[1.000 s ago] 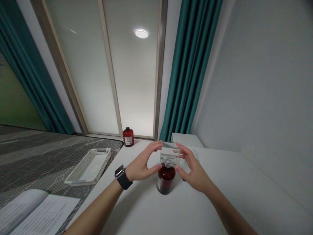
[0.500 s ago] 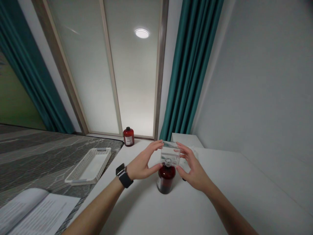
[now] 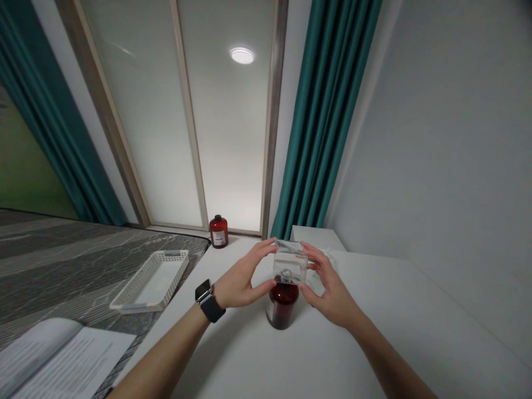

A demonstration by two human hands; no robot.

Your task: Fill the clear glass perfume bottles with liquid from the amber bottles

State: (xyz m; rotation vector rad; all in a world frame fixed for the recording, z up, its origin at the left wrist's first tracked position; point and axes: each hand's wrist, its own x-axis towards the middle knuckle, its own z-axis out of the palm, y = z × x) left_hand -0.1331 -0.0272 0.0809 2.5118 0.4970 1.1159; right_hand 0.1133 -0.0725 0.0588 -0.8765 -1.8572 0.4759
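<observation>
While half open, hands (image 3: 239, 282) (image 3: 332, 292) hold box (image 3: 290, 264) (transparent).

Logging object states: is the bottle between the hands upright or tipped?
Upright: the bottle stands base-down on the table, shoulders uppermost. A clear object between left hand and right hand overlaps its top.

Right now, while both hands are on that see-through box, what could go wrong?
The clear box might slip, since the left hand and right hand seem to hold it just with fingers and thumbs at its sides. It could also bump the nearer red bottle and tip it, as the box is right at the bottle's top; I can't tell whether they touch.
</observation>
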